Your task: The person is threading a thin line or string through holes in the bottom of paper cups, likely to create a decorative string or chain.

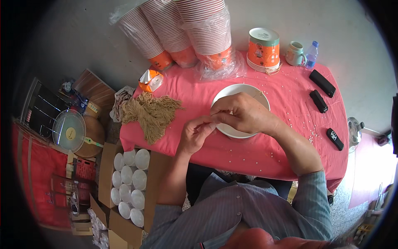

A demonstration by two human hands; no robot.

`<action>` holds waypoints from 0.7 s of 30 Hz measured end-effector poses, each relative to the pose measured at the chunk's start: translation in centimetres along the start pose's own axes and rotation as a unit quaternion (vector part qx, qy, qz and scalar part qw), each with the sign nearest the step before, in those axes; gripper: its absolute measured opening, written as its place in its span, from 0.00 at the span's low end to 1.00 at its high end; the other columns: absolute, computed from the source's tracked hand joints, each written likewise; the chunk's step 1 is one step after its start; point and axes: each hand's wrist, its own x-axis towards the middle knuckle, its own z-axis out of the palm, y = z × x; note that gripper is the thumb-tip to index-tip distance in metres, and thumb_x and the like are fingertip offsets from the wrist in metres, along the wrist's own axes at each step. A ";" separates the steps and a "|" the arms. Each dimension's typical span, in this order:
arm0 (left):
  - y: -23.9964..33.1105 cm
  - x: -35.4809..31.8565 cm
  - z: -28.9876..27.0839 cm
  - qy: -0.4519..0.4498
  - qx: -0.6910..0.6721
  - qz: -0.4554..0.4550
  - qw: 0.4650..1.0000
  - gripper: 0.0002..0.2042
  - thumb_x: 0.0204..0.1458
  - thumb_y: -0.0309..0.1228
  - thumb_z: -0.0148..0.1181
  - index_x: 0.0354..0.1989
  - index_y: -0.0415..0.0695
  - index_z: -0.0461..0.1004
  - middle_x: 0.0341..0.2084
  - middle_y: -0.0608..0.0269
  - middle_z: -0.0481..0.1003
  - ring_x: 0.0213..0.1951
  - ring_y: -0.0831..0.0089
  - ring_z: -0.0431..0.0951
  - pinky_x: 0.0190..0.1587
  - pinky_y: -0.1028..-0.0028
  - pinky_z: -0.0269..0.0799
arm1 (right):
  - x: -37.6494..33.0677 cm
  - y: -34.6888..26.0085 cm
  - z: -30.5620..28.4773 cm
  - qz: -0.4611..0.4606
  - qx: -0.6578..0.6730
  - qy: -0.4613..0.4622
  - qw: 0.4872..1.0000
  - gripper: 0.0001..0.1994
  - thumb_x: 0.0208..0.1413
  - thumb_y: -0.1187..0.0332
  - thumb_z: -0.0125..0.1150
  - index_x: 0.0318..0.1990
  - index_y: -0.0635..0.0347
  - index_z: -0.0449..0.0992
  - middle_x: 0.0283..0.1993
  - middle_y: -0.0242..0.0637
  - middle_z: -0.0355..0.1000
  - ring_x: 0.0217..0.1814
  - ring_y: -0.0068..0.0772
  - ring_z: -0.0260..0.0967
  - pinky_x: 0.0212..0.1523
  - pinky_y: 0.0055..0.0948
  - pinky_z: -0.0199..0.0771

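Over the pink-covered table (199, 93) my two hands meet, fingertips touching. My left hand (196, 133) is closed in a pinch at the near left of a round white bowl (242, 88). My right hand (243, 113) reaches across the bowl, its fingers bent and pinched against the left fingertips. Whatever lies between the fingers is too small to make out. Right hand and forearm hide much of the bowl's inside. To the left lies a bundle of tan cords (151, 117). Small white bead-like bits (290, 125) are scattered right of the bowl.
Tall stacks of paper tubs (207, 37) in plastic stand behind, with an orange tub stack (263, 50), mug (295, 54) and bottle (312, 54) to their right. Dark cases (322, 83) and a remote (335, 139) edge the table. A carton (108, 170) of clear cups sits lower left.
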 end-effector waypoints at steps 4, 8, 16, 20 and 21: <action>-1.0 0.1 -0.4 0.005 0.007 0.008 1.000 0.09 0.70 0.26 0.61 0.50 0.40 0.86 0.31 0.68 0.82 0.34 0.83 0.77 0.39 0.78 0.73 | 0.1 0.2 -0.5 0.010 -0.023 0.008 1.000 0.05 0.64 0.72 0.70 0.43 0.64 0.84 0.35 0.45 0.83 0.36 0.49 0.83 0.39 0.42 0.80; -1.6 0.1 0.0 0.016 -0.026 0.011 0.999 0.09 0.71 0.27 0.60 0.48 0.39 0.86 0.31 0.68 0.82 0.35 0.83 0.78 0.41 0.79 0.74 | 0.1 -0.1 -0.8 0.032 -0.009 0.005 0.999 0.06 0.61 0.70 0.69 0.42 0.62 0.86 0.34 0.47 0.82 0.37 0.52 0.82 0.41 0.46 0.80; -2.4 -0.8 -1.3 -0.017 -0.029 0.028 0.999 0.07 0.72 0.26 0.62 0.52 0.38 0.81 0.39 0.67 0.82 0.37 0.81 0.81 0.44 0.80 0.76 | -0.7 -1.7 -7.0 0.192 0.099 -0.027 0.976 0.07 0.68 0.76 0.66 0.50 0.61 0.86 0.38 0.29 0.84 0.39 0.19 0.81 0.38 0.25 0.79; -1.7 -0.2 -0.9 -0.017 -0.014 0.012 1.000 0.06 0.72 0.27 0.63 0.51 0.38 0.81 0.38 0.69 0.81 0.39 0.82 0.81 0.43 0.79 0.77 | -2.1 -0.8 -11.0 0.179 0.161 0.050 0.969 0.06 0.69 0.78 0.65 0.49 0.63 0.86 0.38 0.27 0.83 0.39 0.16 0.80 0.35 0.20 0.76; -1.7 0.0 -0.9 -0.009 0.009 0.019 1.000 0.06 0.72 0.27 0.64 0.51 0.39 0.81 0.38 0.69 0.81 0.38 0.83 0.80 0.43 0.80 0.76 | -2.2 -0.7 -11.2 0.182 0.178 0.047 0.966 0.07 0.67 0.80 0.66 0.49 0.64 0.86 0.38 0.28 0.83 0.39 0.17 0.80 0.37 0.21 0.77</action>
